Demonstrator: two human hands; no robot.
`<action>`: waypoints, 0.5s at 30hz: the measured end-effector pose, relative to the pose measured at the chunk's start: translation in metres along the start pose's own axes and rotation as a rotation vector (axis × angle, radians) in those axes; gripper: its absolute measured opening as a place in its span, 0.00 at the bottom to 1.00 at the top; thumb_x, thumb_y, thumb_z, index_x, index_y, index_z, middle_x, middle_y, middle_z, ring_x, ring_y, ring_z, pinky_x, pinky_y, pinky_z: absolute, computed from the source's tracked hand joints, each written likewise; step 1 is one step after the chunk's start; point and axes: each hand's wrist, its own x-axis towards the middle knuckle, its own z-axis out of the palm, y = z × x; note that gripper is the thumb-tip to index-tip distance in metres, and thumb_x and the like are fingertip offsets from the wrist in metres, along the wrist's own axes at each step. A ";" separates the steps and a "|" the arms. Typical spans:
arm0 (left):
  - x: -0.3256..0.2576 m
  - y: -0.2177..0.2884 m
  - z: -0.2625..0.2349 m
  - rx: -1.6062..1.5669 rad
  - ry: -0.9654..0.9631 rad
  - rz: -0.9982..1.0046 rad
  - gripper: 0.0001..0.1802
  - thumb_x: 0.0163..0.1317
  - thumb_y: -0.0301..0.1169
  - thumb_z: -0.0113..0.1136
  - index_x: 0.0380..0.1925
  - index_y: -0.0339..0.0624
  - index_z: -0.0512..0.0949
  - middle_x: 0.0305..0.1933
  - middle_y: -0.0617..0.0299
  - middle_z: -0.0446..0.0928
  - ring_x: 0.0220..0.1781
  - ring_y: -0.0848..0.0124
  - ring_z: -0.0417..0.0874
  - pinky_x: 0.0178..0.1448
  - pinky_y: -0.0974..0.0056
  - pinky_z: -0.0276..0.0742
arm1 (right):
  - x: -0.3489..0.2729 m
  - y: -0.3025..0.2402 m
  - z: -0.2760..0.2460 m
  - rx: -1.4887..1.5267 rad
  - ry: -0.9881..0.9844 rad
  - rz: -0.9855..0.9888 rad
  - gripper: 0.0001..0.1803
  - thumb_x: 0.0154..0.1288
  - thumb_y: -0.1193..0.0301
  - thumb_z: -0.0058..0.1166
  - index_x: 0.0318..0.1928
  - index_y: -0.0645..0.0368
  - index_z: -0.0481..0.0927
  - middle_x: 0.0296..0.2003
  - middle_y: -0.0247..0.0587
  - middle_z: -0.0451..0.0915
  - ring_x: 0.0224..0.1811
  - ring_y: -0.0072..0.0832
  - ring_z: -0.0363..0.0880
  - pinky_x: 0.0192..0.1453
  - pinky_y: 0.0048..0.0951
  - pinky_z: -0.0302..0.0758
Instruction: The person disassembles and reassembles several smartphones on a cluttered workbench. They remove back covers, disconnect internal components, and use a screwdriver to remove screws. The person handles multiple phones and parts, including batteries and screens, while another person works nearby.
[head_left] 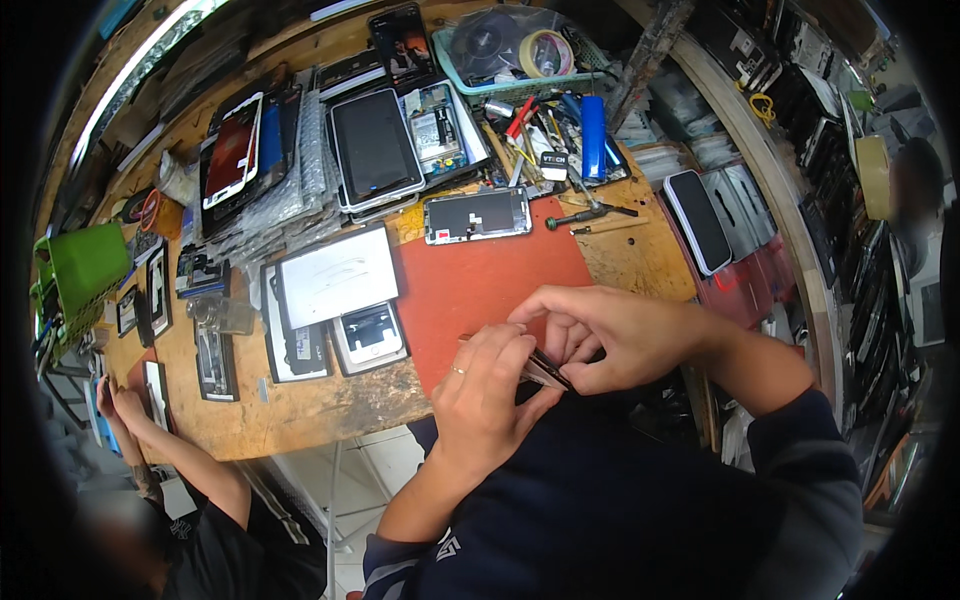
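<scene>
Close to my body, over the near edge of a red mat [480,290], both hands grip a thin dark phone [546,372] seen nearly edge-on. My left hand [485,395], with a ring on one finger, is closed around its left side. At the other side my right hand [625,335] pinches it between thumb and curled fingers. Most of the phone is hidden by the fingers. Beyond the hands, a loose phone screen assembly [478,216] lies flat at the mat's far edge. Screwdrivers [590,218] rest on the wood just right of it.
Left of the mat are a white sheet [340,275] and a white phone [370,335]. Farther back stand a tablet [377,145], bubble-wrapped stacks [285,215], a tool pile [535,140] and a teal basket [455,70]. Another person's arm [190,455] reaches in at lower left.
</scene>
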 end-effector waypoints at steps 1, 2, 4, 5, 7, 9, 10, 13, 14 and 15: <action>0.000 0.001 0.001 -0.001 -0.005 -0.008 0.44 0.41 0.31 0.89 0.61 0.40 0.77 0.58 0.49 0.85 0.59 0.46 0.88 0.60 0.49 0.87 | -0.007 0.003 0.004 -0.017 0.074 -0.040 0.34 0.67 0.79 0.62 0.72 0.67 0.69 0.38 0.42 0.83 0.36 0.25 0.85 0.44 0.28 0.85; 0.000 0.001 0.001 0.000 -0.011 -0.012 0.43 0.43 0.34 0.89 0.61 0.39 0.77 0.58 0.48 0.85 0.59 0.45 0.88 0.61 0.48 0.87 | -0.012 0.006 0.008 -0.035 0.113 -0.096 0.34 0.67 0.79 0.62 0.72 0.67 0.69 0.37 0.41 0.82 0.36 0.25 0.84 0.44 0.28 0.85; 0.001 0.000 0.001 0.007 -0.021 -0.021 0.43 0.47 0.39 0.90 0.61 0.39 0.76 0.57 0.46 0.86 0.59 0.43 0.89 0.62 0.46 0.86 | -0.018 0.011 0.015 -0.029 0.181 -0.099 0.34 0.67 0.79 0.62 0.73 0.66 0.69 0.36 0.40 0.82 0.37 0.24 0.84 0.44 0.29 0.84; 0.001 0.001 0.001 0.014 -0.023 -0.020 0.43 0.48 0.40 0.90 0.61 0.39 0.76 0.57 0.46 0.86 0.59 0.43 0.89 0.62 0.46 0.86 | -0.020 0.014 0.017 -0.042 0.196 -0.116 0.35 0.67 0.80 0.62 0.73 0.66 0.69 0.35 0.40 0.82 0.37 0.25 0.83 0.45 0.30 0.83; 0.001 0.002 0.001 0.025 -0.021 -0.024 0.43 0.49 0.41 0.89 0.61 0.38 0.76 0.58 0.45 0.86 0.59 0.43 0.89 0.63 0.46 0.86 | -0.023 0.018 0.021 -0.022 0.219 -0.163 0.35 0.67 0.80 0.61 0.74 0.66 0.68 0.35 0.39 0.81 0.37 0.26 0.83 0.46 0.32 0.82; 0.001 0.005 0.002 0.008 -0.036 -0.017 0.40 0.46 0.35 0.88 0.59 0.37 0.79 0.58 0.45 0.85 0.59 0.44 0.89 0.65 0.46 0.87 | -0.025 0.021 0.022 -0.042 0.193 -0.137 0.36 0.67 0.81 0.60 0.75 0.65 0.67 0.34 0.40 0.81 0.37 0.29 0.83 0.48 0.34 0.82; 0.001 0.007 0.003 -0.011 -0.034 -0.019 0.38 0.45 0.32 0.88 0.58 0.36 0.80 0.58 0.45 0.85 0.59 0.44 0.89 0.65 0.45 0.87 | -0.027 0.022 0.022 -0.032 0.178 -0.133 0.36 0.67 0.81 0.60 0.75 0.65 0.67 0.34 0.40 0.81 0.38 0.30 0.83 0.48 0.35 0.81; 0.002 0.012 0.006 -0.008 -0.053 -0.009 0.37 0.45 0.32 0.87 0.57 0.35 0.80 0.58 0.44 0.85 0.60 0.43 0.89 0.66 0.45 0.86 | -0.032 0.024 0.025 -0.060 0.190 -0.130 0.36 0.67 0.81 0.59 0.75 0.64 0.66 0.35 0.41 0.80 0.38 0.35 0.83 0.48 0.36 0.80; 0.003 0.013 0.006 0.014 -0.059 -0.010 0.37 0.46 0.32 0.87 0.57 0.35 0.80 0.58 0.43 0.85 0.60 0.43 0.89 0.66 0.45 0.86 | -0.033 0.025 0.026 -0.087 0.208 -0.150 0.36 0.67 0.81 0.59 0.75 0.64 0.66 0.35 0.42 0.79 0.38 0.36 0.83 0.48 0.37 0.80; 0.003 0.013 0.007 0.025 -0.064 -0.020 0.38 0.46 0.33 0.87 0.57 0.34 0.80 0.59 0.43 0.85 0.60 0.43 0.89 0.66 0.46 0.86 | -0.035 0.026 0.027 -0.113 0.228 -0.169 0.36 0.67 0.81 0.59 0.74 0.63 0.66 0.35 0.42 0.79 0.39 0.36 0.84 0.47 0.38 0.80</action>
